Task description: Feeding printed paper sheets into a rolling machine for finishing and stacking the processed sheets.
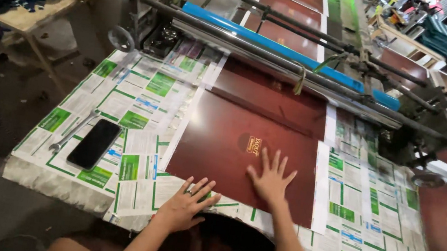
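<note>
Dark maroon printed sheet (244, 145), glossy, lies flat; right hand (271, 177) pressed on it, left hand (186, 206) splayed at its corner. Grip: both wide, empty. Paper-covered bench (138, 126); cluttered workshop.

Maroon sheet (233, 138), green-white printed table covering (146, 105)

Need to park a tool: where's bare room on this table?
Free: the papered table right of the brown sheet, and the strip between phone and sheet. Crowded: the near-left corner with phone and wrench, and the roller side.
</note>
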